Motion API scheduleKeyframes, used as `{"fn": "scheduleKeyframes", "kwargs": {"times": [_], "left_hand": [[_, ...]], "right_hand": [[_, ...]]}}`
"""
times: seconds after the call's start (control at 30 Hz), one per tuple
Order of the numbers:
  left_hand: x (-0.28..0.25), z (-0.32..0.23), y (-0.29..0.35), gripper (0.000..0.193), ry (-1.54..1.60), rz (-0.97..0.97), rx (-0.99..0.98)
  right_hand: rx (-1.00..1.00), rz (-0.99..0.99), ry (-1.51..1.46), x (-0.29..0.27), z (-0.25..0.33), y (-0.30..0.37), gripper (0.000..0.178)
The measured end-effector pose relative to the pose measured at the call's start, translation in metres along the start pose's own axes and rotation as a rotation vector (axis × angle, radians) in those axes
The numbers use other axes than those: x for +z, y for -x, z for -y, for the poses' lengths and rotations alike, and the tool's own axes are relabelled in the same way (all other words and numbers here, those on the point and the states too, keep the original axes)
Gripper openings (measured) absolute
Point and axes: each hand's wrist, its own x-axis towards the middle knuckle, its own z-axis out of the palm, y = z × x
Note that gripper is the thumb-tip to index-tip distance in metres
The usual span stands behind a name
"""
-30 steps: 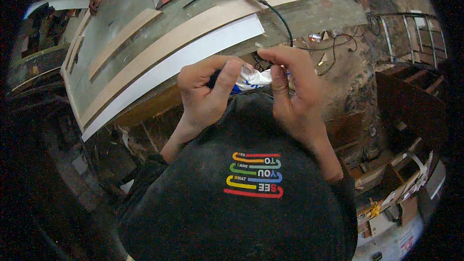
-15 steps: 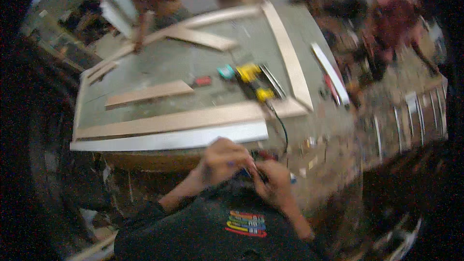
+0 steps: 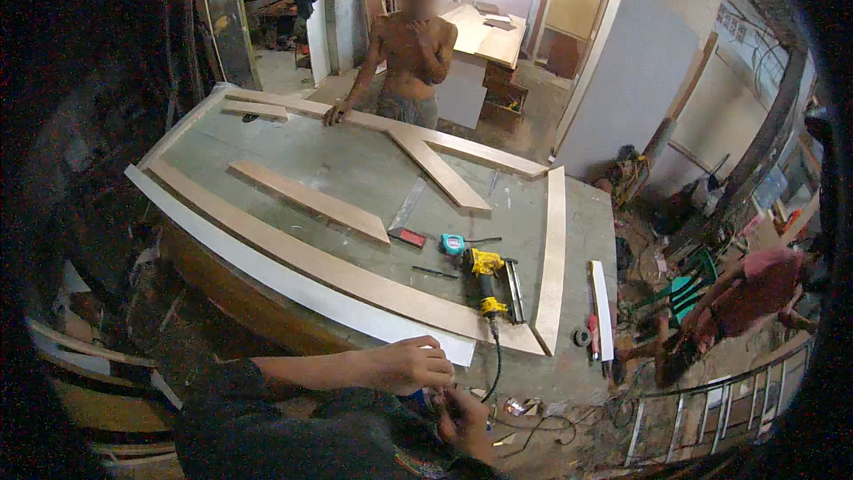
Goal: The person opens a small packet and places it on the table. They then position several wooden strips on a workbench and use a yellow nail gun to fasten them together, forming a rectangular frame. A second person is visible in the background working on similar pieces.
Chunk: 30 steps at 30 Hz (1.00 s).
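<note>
My left hand [image 3: 410, 364] and my right hand [image 3: 466, 420] meet at the near edge of the table, fingers curled together. Something small lies between them, with a dark blue bit showing, but the fingers hide what it is. Just beyond my left hand runs a long white strip [image 3: 302, 276] along the table edge. Beside it lies a pale wooden board [image 3: 311, 253], part of a large frame. A yellow and black nail gun [image 3: 486, 280] rests past my hands, its hose trailing toward me. Near it are a teal tape measure [image 3: 452, 244] and a small red block [image 3: 410, 237].
A loose wooden slat [image 3: 311, 200] and an angled slat [image 3: 440, 169] lie inside the frame. Across the table a person [image 3: 413, 53] stands with one hand on it. Another person [image 3: 746, 293] bends at the right, near a ladder [image 3: 711, 418] and a white strip [image 3: 602, 311].
My view has swung up and turned, so the table appears rotated and more of the room shows. My hands stay together, now lower in the view.
</note>
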Motion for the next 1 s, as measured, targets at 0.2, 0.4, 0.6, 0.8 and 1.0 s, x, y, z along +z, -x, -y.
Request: {"fn": "scheduleKeyframes", "kwargs": {"times": [0.2,0.4,0.6,0.8,1.0], "left_hand": [[-0.008,0.001,-0.007,0.022,0.018,0.084,0.053],[-0.024,-0.001,-0.015,0.023,0.117,0.066,-0.041],[-0.034,-0.003,-0.008,0.02,0.251,-0.043,-0.035],[-0.041,0.002,-0.01,0.016,0.135,0.026,0.089],[-0.05,-0.006,-0.014,0.016,0.171,0.101,-0.025]], "right_hand": [[0.105,-0.007,-0.322,-0.005,0.024,-0.002,0.013],[0.029,-0.016,-0.174,-0.016,0.027,-0.011,0.011],[0.029,-0.005,-0.167,-0.016,0.011,-0.01,0.012],[-0.017,0.049,-0.188,-0.024,0.027,-0.009,0.013],[-0.072,0.055,-0.041,-0.033,0.043,-0.013,0.013]]}}
